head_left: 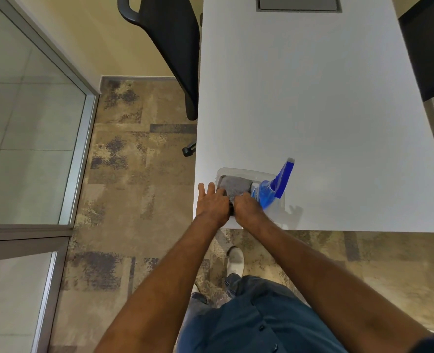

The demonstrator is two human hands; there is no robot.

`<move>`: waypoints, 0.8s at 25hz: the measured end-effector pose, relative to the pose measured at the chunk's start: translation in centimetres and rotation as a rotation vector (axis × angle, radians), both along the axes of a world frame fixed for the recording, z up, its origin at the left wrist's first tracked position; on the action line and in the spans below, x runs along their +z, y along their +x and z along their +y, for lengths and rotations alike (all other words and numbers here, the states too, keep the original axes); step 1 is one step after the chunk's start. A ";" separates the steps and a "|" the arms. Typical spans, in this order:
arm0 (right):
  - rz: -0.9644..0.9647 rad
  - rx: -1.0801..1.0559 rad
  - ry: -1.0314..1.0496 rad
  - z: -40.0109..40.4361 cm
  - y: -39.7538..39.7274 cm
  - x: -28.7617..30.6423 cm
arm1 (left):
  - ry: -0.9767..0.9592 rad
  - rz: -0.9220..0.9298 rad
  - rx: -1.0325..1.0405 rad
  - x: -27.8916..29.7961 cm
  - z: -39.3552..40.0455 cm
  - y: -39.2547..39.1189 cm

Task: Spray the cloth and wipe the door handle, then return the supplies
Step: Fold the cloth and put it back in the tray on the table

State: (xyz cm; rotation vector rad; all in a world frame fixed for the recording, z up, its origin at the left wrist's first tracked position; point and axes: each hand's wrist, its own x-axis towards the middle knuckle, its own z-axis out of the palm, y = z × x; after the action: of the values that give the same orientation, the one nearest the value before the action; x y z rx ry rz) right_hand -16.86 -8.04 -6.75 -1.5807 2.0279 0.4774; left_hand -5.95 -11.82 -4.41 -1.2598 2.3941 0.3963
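Observation:
A clear plastic tray (246, 172) stands at the near left corner of the white table (312, 98). A grey cloth (235, 186) lies folded in the tray's left part. A blue spray bottle (274, 186) leans in the tray's right part, nozzle pointing up and away. My right hand (247, 208) is closed on the cloth's near edge. My left hand (211, 202) rests on the tray's left rim with its fingers spread, its thumb side touching the cloth. No door handle is in view.
A black office chair (170, 47) stands left of the table, one caster (188, 150) near the table edge. A glass partition with a metal frame (83, 138) runs along the left. Patterned carpet covers the floor. A grey hatch (297, 3) sits in the table's far end.

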 end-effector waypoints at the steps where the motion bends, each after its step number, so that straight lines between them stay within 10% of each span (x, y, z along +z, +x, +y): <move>1: -0.008 0.000 0.028 -0.3 0.0 -0.2 | 0.014 -0.010 0.000 -0.1 0.0 -0.1; 9: -0.096 -0.012 0.084 -0.4 0.0 0.0 | 0.087 0.001 0.046 -0.1 0.2 -0.2; 15: -0.066 0.000 -0.212 2.0 0.1 1.0 | -0.087 0.399 0.192 0.5 1.8 4.3; 20: -0.063 0.054 -0.365 1.5 1.9 3.8 | -0.170 0.357 0.393 2.0 2.8 10.9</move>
State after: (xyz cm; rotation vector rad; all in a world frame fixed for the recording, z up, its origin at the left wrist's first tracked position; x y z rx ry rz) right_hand -14.97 -6.50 -2.92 -1.8378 2.1154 0.0735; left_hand 4.95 -9.01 -2.45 -1.8859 2.4995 0.5840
